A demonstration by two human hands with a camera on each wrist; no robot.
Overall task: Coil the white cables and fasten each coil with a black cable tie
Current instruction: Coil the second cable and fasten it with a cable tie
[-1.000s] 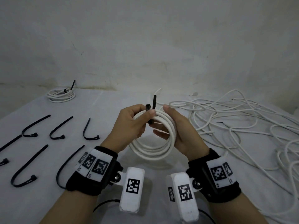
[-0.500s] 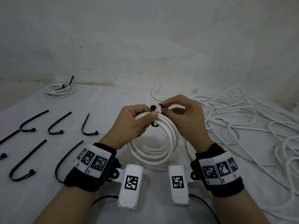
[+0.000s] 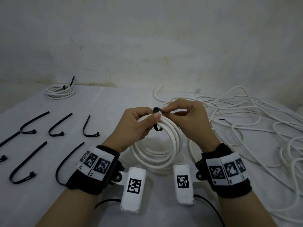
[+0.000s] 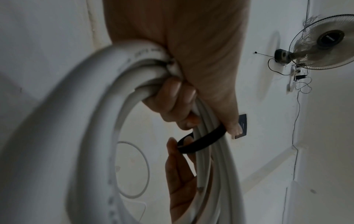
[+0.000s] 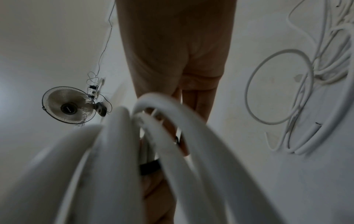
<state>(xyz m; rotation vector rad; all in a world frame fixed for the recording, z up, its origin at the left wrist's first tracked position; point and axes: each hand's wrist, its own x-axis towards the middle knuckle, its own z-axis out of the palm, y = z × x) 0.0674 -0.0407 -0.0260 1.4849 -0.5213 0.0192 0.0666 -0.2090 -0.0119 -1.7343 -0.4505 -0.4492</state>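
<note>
A white cable coil (image 3: pixel 165 154) hangs upright between my hands above the table. My left hand (image 3: pixel 139 126) grips its top left, thumb pressed on the strands beside a black cable tie (image 3: pixel 157 126) looped round them. My right hand (image 3: pixel 185 118) pinches the tie's end at the coil's top. In the left wrist view the black cable tie (image 4: pixel 201 141) circles the coil (image 4: pixel 80 121) below my curled fingers. The right wrist view shows the blurred coil (image 5: pixel 122 159) and a bit of the tie (image 5: pixel 150 167).
Several loose black ties (image 3: pixel 57 126) lie on the table's left. A finished tied coil (image 3: pixel 59 91) sits at the far left by the wall. A tangle of loose white cable (image 3: pixel 246 122) spreads over the right side. A wall fan (image 4: pixel 323 42) is behind.
The tie's upright tail has been bent over and taken between my right fingertips, which rose from behind the coil to its top. The left hand kept its grip.
</note>
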